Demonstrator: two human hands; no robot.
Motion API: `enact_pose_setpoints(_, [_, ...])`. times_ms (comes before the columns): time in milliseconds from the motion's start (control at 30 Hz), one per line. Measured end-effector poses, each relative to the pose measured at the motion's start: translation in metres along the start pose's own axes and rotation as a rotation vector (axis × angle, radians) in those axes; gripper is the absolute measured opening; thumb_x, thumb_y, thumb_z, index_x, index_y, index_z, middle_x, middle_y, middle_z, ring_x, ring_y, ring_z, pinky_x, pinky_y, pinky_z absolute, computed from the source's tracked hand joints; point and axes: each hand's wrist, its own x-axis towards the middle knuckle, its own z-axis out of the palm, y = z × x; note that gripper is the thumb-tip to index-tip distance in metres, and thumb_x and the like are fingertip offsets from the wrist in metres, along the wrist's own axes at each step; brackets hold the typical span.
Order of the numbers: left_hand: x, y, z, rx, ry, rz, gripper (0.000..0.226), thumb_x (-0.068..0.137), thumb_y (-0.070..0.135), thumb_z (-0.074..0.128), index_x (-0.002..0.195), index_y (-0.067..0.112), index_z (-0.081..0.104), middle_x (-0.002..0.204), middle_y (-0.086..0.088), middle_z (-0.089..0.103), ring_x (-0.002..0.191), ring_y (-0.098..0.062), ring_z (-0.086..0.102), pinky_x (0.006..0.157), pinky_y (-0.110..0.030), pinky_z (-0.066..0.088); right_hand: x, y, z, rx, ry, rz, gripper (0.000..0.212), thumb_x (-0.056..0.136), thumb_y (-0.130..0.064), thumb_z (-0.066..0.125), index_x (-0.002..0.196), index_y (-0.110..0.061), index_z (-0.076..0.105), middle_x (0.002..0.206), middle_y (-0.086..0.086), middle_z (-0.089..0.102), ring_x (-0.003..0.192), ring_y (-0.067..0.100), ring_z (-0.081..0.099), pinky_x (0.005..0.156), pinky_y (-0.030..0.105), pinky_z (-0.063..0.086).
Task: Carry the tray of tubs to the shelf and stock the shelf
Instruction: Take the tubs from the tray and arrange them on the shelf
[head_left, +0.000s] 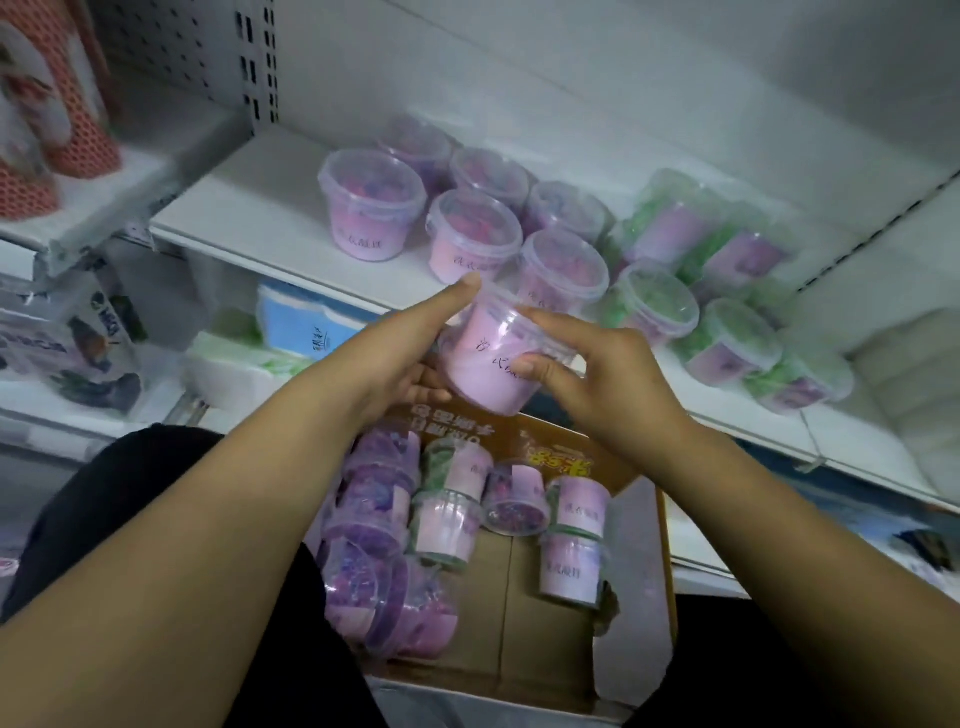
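— While we kneel over the cardboard tray (545, 623), what have we got nearest us?

— Nearest us, the tray itself, low between our knees, with purple and green-lidded tubs (452, 525) lying jumbled in its left half and its right half bare. Everything else we can place from that tray.

— And above it?

— Just beyond its far edge, both hands hold one pink tub (493, 358) in the air. Our left hand (410, 358) cups it from the left, thumb up along the rim; our right hand (597, 379) pinches its right side with fingertips. So each grip is closed on the tub, neither spread loose.

— How does the tub lie?

— Tilted. Its long axis runs from the base, down toward the tray, up to the clear lid, which leans away toward the shelf (249, 208). The lid end is nearly touching the front purple tub (563, 270) standing there.

— Which hand leads?

— We judge both are about level; the left thumb reaches a little farther up the rim.

— Where does it go?

— Farther from the tray, the shelf carries purple tubs in rows at the middle and green-lidded tubs (727, 322) to their right. Bare board shows left of the purple group, and a narrow strip at the front edge. We would need to right the tub before setting it down.
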Motion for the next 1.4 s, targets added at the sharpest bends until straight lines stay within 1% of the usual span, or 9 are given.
enact_pose_setpoints(133, [0.017,0.015,-0.009,-0.06,0.105,0.046,0.075,0.083,0.075,0.055,0.116,0.007,0.06,0.1,-0.013,0.072,0.082,-0.022,0.074,0.068,-0.034,0.059,0.025,0.012,-0.012,-0.06,0.143,-0.041,0.041,0.092,-0.037,0.065,0.128,-0.018,0.066,0.12,-0.003,0.071,0.11,0.01,0.065,0.092,0.017,0.048])
enact_pose_setpoints(267, [0.042,0.011,-0.011,0.52,0.477,0.221,0.066,0.093,0.071,0.038,0.079,0.009,0.059,0.08,-0.011,0.065,0.089,-0.033,0.066,0.071,-0.038,0.048,0.05,0.027,-0.025,-0.136,0.325,-0.08,0.04,0.092,-0.03,0.067,0.126,-0.01,0.067,0.12,0.004,0.071,0.102,0.011,0.066,0.09,0.017,0.046])
enact_pose_setpoints(333, [0.049,0.007,-0.009,0.816,0.547,0.288,0.065,0.095,0.067,0.038,0.097,0.008,0.064,0.1,-0.013,0.065,0.105,-0.035,0.057,0.076,-0.039,0.043,0.067,0.038,-0.036,-0.185,0.371,-0.072,0.041,0.092,-0.027,0.069,0.128,-0.009,0.065,0.12,0.006,0.071,0.093,0.011,0.066,0.087,0.013,0.046])
enact_pose_setpoints(433, [0.053,0.005,-0.008,1.054,0.436,0.247,0.069,0.097,0.064,0.037,0.136,0.009,0.053,0.14,-0.015,0.05,0.132,-0.033,0.04,0.101,-0.046,0.041,0.098,0.053,-0.054,-0.275,0.371,-0.019,0.041,0.094,-0.027,0.068,0.131,-0.011,0.063,0.126,0.005,0.069,0.101,0.017,0.065,0.088,0.007,0.039])
enact_pose_setpoints(533, [0.059,0.004,-0.011,1.169,0.354,0.196,0.075,0.098,0.065,0.033,0.149,0.011,0.04,0.161,-0.012,0.027,0.149,-0.031,0.02,0.119,-0.046,0.026,0.127,0.071,-0.067,-0.322,0.351,0.038,0.04,0.095,-0.027,0.066,0.131,-0.011,0.062,0.12,0.008,0.071,0.107,0.025,0.067,0.087,0.011,0.037])
enact_pose_setpoints(767, [0.08,0.006,-0.01,1.258,0.294,0.204,0.085,0.091,0.074,0.037,0.157,0.022,0.024,0.167,-0.01,0.011,0.154,-0.031,0.004,0.124,-0.047,0.01,0.18,0.093,-0.07,-0.412,0.252,0.157,0.039,0.098,-0.033,0.06,0.134,-0.019,0.058,0.126,0.009,0.067,0.116,0.029,0.061,0.097,0.03,0.044])
enact_pose_setpoints(1000, [0.091,0.009,-0.017,1.182,0.277,0.216,0.082,0.091,0.07,0.042,0.157,0.023,0.024,0.166,-0.006,0.017,0.152,-0.028,0.011,0.123,-0.044,0.018,0.211,0.124,-0.055,-0.391,0.235,0.082,0.037,0.095,-0.02,0.064,0.13,-0.012,0.062,0.127,0.013,0.066,0.118,0.031,0.06,0.102,0.032,0.044])
enact_pose_setpoints(1167, [0.097,0.01,-0.014,1.185,0.258,0.207,0.081,0.094,0.065,0.042,0.157,0.019,0.022,0.164,-0.007,0.021,0.152,-0.028,0.014,0.122,-0.043,0.02,0.212,0.146,-0.047,-0.332,0.24,0.011,0.038,0.094,-0.004,0.059,0.132,-0.009,0.058,0.13,0.015,0.06,0.122,0.029,0.053,0.101,0.02,0.036])
enact_pose_setpoints(1400, [0.098,0.01,-0.01,1.197,0.251,0.18,0.082,0.096,0.064,0.041,0.157,0.014,0.019,0.165,-0.009,0.017,0.153,-0.029,0.011,0.123,-0.045,0.018,0.203,0.156,-0.047,-0.183,0.227,0.011,0.044,0.09,0.007,0.052,0.13,-0.009,0.051,0.136,0.011,0.055,0.128,0.022,0.051,0.106,0.027,0.042])
